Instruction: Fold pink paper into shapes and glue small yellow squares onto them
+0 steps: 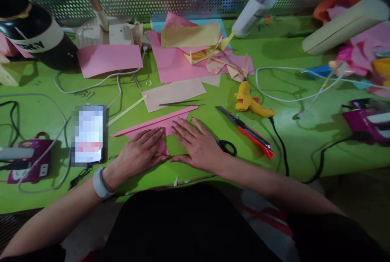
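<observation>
A folded pink sheet of paper [155, 122] lies on the green table, with a narrow folded strip along its far edge. My left hand [141, 147] rests flat on its left part, fingers stretched out. On its right part lies my right hand [195, 144], open with the fingers spread. Both hands cover much of the near side of the paper, and the thumbs almost meet. Just beyond the paper are dark tweezers [179, 103] on a beige paper strip [173, 93]. Black scissor handles [228, 147] show partly from under my right hand.
Right of my hands lie a red utility knife [248, 132] and a yellow glue gun [251, 101] with its cord. A phone [89, 136] lies at left. Behind are pink sheets [166, 69], a fan base [91, 34] and a dark bottle [39, 30]. White cables [283, 99] cross the table.
</observation>
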Motion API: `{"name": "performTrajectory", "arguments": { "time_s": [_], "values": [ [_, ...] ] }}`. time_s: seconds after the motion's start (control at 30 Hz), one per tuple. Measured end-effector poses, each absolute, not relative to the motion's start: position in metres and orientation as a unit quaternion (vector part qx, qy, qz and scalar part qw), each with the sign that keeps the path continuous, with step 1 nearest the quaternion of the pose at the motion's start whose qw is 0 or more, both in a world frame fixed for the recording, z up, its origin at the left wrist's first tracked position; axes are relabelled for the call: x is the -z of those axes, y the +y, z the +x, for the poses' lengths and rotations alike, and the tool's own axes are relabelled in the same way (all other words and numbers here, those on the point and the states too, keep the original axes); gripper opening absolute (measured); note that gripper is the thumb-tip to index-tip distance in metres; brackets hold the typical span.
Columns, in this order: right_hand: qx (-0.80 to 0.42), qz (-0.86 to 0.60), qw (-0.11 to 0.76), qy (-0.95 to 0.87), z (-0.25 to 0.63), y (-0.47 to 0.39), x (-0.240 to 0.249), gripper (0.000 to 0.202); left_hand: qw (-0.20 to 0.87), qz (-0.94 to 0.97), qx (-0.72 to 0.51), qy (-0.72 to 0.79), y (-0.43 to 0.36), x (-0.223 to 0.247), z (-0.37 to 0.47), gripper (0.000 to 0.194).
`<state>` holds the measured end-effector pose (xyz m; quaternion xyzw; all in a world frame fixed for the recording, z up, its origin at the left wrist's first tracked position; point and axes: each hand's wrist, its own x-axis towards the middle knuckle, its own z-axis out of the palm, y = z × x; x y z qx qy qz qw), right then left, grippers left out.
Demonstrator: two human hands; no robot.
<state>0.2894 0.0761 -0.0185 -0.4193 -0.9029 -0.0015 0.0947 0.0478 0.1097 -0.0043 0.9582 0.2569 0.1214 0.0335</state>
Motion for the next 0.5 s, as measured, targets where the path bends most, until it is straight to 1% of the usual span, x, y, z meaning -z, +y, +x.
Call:
{"name": "performTrajectory", "arguments": {
  "time_s": [0.23,0.37,0.5],
  "values": [
    [0.025,-0.436,0.092,-0.895,0.294,0.074,0.020,0.080,0.016,0.962,-0.112,0.247,0.109,0.003,0.046,0.057],
    [0.032,-0.430,0.097,-0.897,0.295,0.074,0.019,0.082,0.000,0.963,-0.090,0.256,0.109,0.002,0.050,0.066],
    [0.025,-0.429,0.101,-0.898,0.295,0.075,0.020,0.077,-0.028,0.960,-0.068,0.271,0.110,0.001,0.059,0.072]
  ]
}}
